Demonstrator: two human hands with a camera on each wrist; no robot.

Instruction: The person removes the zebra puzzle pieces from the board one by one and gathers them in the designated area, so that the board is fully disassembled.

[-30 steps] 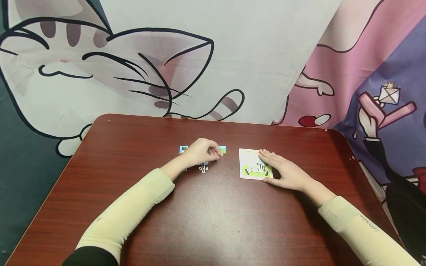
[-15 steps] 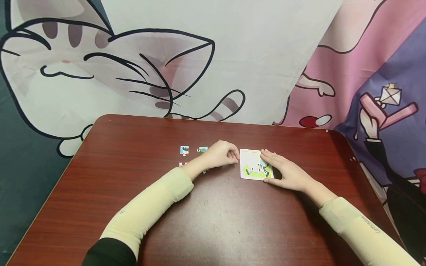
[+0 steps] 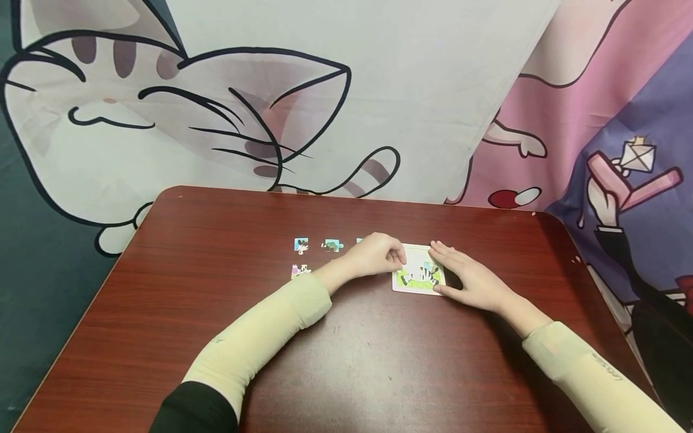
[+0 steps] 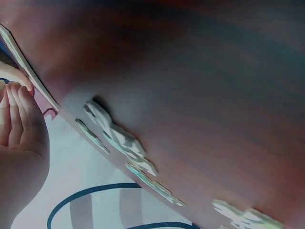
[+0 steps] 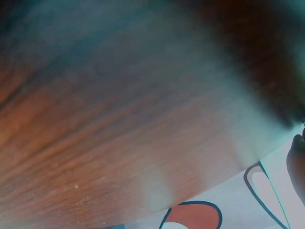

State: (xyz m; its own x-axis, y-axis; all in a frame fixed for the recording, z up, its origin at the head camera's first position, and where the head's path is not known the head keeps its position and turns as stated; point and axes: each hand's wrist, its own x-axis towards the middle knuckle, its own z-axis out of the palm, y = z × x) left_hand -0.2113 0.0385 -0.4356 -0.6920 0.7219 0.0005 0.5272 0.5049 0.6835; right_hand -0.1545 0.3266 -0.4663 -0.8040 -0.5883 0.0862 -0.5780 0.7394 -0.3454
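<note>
A square puzzle board (image 3: 417,288) with a white rim and a zebra picture lies flat on the table. My left hand (image 3: 375,255) is over its left edge with the fingers curled toward the thumb; whether a piece is between the fingertips is hidden. In the left wrist view the left hand (image 4: 21,129) shows at the left edge. My right hand (image 3: 473,279) rests at the board's right side, fingers fairly straight on its upper right part and thumb near the lower right corner. Small loose pieces lie left of the board, including a blue one (image 3: 301,245) and a green one (image 3: 332,245).
The brown table (image 3: 346,373) reaches back to a white cloth (image 3: 433,90) with a cat drawing. A pink and purple printed cloth (image 3: 574,126) hangs at the right. Another loose piece (image 3: 300,270) lies near my left forearm.
My left hand has moved right, from above the loose pieces to the board's left edge, uncovering some pieces. The right hand has stayed at the board's right side.
</note>
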